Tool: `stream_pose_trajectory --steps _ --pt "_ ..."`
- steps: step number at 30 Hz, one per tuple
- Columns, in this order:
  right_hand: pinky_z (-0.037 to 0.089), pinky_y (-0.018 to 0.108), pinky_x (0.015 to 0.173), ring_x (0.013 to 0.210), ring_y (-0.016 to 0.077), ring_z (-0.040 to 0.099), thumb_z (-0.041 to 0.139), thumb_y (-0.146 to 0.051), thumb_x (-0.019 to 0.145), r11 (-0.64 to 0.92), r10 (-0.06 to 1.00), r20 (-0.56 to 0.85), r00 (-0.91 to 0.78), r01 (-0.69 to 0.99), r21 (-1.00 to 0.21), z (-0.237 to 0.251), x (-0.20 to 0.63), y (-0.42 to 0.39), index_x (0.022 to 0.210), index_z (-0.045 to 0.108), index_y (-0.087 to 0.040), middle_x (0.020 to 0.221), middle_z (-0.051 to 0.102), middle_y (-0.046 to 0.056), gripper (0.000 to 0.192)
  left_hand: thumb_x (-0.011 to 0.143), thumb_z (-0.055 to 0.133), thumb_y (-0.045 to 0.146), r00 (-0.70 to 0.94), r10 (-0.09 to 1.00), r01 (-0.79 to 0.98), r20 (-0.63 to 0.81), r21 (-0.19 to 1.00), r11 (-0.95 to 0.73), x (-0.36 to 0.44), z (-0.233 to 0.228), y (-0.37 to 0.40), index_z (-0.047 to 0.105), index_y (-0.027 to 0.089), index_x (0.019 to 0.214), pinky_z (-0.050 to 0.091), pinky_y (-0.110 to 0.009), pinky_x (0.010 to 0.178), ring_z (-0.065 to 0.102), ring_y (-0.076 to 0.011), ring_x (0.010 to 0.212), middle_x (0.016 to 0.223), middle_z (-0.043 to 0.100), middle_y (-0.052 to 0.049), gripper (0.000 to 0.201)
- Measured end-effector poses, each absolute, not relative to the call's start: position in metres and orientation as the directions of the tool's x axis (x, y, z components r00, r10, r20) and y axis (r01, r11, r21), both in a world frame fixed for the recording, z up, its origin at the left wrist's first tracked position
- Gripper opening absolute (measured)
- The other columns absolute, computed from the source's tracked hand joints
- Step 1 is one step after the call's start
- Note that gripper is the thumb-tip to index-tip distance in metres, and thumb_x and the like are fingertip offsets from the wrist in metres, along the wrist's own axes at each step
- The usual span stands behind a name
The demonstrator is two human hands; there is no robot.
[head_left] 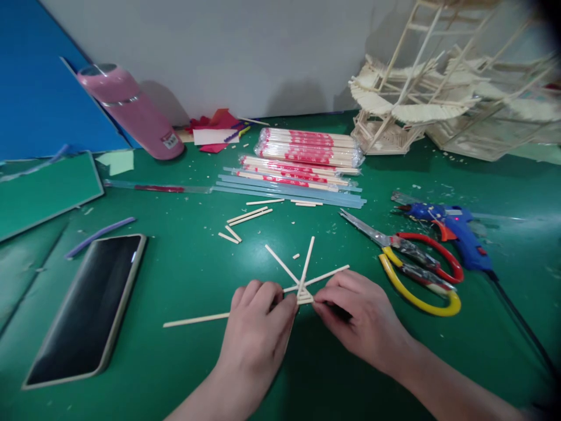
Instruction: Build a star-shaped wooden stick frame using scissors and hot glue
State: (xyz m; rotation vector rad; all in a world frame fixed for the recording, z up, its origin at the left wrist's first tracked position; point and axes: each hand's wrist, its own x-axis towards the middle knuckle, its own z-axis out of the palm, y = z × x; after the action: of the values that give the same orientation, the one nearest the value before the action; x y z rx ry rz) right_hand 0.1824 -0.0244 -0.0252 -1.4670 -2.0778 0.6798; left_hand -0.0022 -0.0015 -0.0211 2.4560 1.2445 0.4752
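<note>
A small frame of wooden sticks (305, 296) lies low on the table between my hands, with several sticks fanning out from a ladder-like, narrow piece. My left hand (258, 321) is closed, its thumb and forefinger pressed on the frame's left side. On the other side, the fingertips of my right hand (357, 313) pinch the frame's lower right corner. One long stick (196, 320) runs out leftward from beneath my left hand; whether it joins the frame is hidden. Just beyond the frame lies a tiny stick offcut (296, 256).
Scissors (394, 242) and a blue glue gun (456, 225) with its cord lie right. Cut sticks (249, 216), glue sticks (289, 190) and wrapped chopsticks (309, 146) lie ahead. A phone (87, 310) and pink bottle (131, 111) are left; a stick model (394, 105) stands back right.
</note>
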Motion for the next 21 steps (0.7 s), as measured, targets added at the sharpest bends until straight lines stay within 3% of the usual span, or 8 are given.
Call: stream_pose_trajectory --steps 9,14,18,21 --pt "0.037 0.028 0.062 0.069 0.0142 0.048 0.049 -0.018 0.081 0.289 0.95 0.119 -0.287 0.676 -0.678 -0.024 0.182 -0.024 0.081 0.059 -0.02 0.074 0.054 0.001 0.01 0.086 0.039 0.014 0.625 0.75 0.634 0.216 0.42 -0.649 -0.002 -0.023 0.001 0.061 0.016 0.081 0.029 -0.032 0.06 0.044 -0.0175 0.067 0.072 0.056 -0.004 0.022" --pt "0.042 0.022 0.057 0.063 0.0108 0.05 0.053 -0.014 0.077 0.291 0.943 0.326 -0.063 0.629 -0.721 -0.012 0.193 -0.028 0.091 0.055 -0.017 0.072 0.053 0.0 0.014 0.086 0.038 0.013 0.622 0.713 0.588 0.324 0.409 -0.698 -0.003 -0.023 0.001 0.059 0.015 0.085 0.032 -0.033 0.063 0.046 -0.017 0.068 0.074 0.057 -0.005 0.021" --pt "0.044 0.021 0.053 0.058 0.011 0.052 0.053 -0.023 0.078 0.056 0.873 0.408 0.266 0.777 -0.627 -0.007 0.23 -0.034 0.077 0.053 -0.021 0.069 0.055 0.0 0.002 0.085 0.039 0.009 0.581 0.692 0.511 0.429 0.47 -0.72 -0.011 -0.019 -0.003 0.057 0.016 0.094 0.036 -0.031 0.063 0.047 -0.0163 0.07 0.081 0.056 -0.007 0.021" --pt "0.048 0.028 0.064 0.081 0.0185 0.057 0.05 -0.03 0.077 -0.12 0.888 0.33 0.321 0.854 -0.507 -0.011 0.264 -0.042 0.098 0.053 -0.02 0.096 0.055 0.007 0.023 0.081 0.044 0.005 0.548 0.699 0.501 0.46 0.488 -0.714 -0.02 -0.013 -0.005 0.054 0.016 0.101 0.039 -0.028 0.061 0.049 -0.0155 0.071 0.085 0.056 -0.007 0.025"
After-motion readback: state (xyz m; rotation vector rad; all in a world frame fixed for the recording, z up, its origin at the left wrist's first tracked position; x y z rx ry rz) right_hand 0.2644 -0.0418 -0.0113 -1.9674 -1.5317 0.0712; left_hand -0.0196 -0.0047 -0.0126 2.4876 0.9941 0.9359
